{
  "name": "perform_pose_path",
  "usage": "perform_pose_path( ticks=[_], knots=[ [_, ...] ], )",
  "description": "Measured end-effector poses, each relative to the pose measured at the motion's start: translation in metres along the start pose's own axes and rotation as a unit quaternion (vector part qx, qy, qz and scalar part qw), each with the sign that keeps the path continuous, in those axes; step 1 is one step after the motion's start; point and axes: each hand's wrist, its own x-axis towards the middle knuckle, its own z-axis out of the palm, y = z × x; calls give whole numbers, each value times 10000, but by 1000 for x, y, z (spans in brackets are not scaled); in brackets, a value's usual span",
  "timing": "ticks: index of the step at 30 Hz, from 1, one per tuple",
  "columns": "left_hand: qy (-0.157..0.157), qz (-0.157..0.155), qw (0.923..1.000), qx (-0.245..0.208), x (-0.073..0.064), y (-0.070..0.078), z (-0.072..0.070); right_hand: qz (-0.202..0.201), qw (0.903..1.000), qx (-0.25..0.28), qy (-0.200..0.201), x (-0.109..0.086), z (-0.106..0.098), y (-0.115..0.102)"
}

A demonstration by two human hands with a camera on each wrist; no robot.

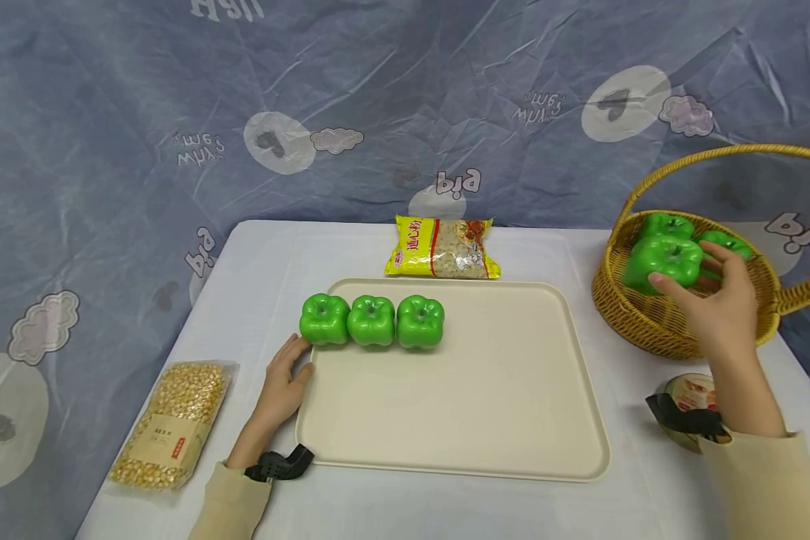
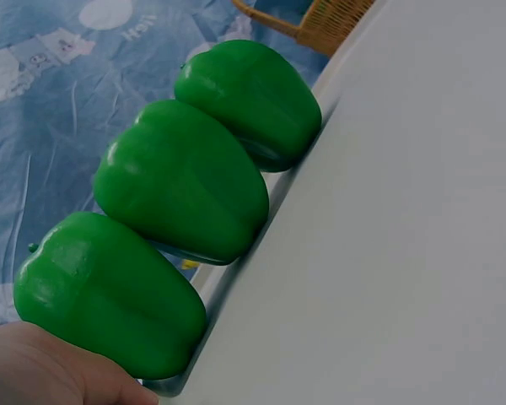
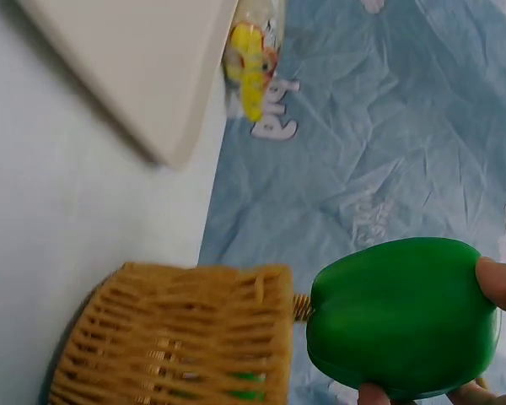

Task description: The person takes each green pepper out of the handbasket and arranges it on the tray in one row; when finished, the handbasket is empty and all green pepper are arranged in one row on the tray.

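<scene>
My right hand (image 1: 727,300) grips a green bell pepper (image 1: 664,261) above the wicker basket (image 1: 614,292), thumb on one side and fingers on the other. The right wrist view shows the same green pepper (image 3: 405,316) over the basket's woven side (image 3: 177,329). More green peppers (image 1: 667,225) lie inside the basket, partly hidden. Three green bell peppers (image 1: 371,321) stand in a row along the far left of the cream tray (image 1: 459,405). My left hand (image 1: 283,382) rests at the tray's left edge, fingers extended, next to the leftmost pepper (image 2: 110,295).
A yellow pasta bag (image 1: 443,247) lies behind the tray. To the left is a bag of corn kernels (image 1: 172,427). A round tin (image 1: 691,394) sits under the right wrist, in front of the basket. The basket's tall handle (image 1: 702,156) arches over it.
</scene>
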Motion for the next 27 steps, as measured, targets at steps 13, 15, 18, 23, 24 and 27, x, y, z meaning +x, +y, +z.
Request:
perform_pose_path(
  ticks=[13, 15, 18, 23, 24, 27],
  knots=[
    [21, -15, 10000, 11, 0, 0, 0, -1731, 9778, 548, -1044, -52, 62, -26],
    [51, 10, 10000, 10, -1, 0, 0, -1859, 9712, 604, -1361, -60, 75, -31],
    [83, 40, 10000, 10, -1, 0, 0, -1992, 9606, 720, -1801, -69, 95, -38],
    [42, 63, 10000, -29, 0, -1, 0, -2005, 9485, 696, -2353, -80, 119, -49],
    [23, 63, 10000, -35, 0, -1, 0, -1982, 9469, 690, -2437, -82, 122, -51],
    [-21, 53, 10000, -31, 0, -1, 0, -1951, 9436, 647, -2595, -84, 130, -54]
  ],
)
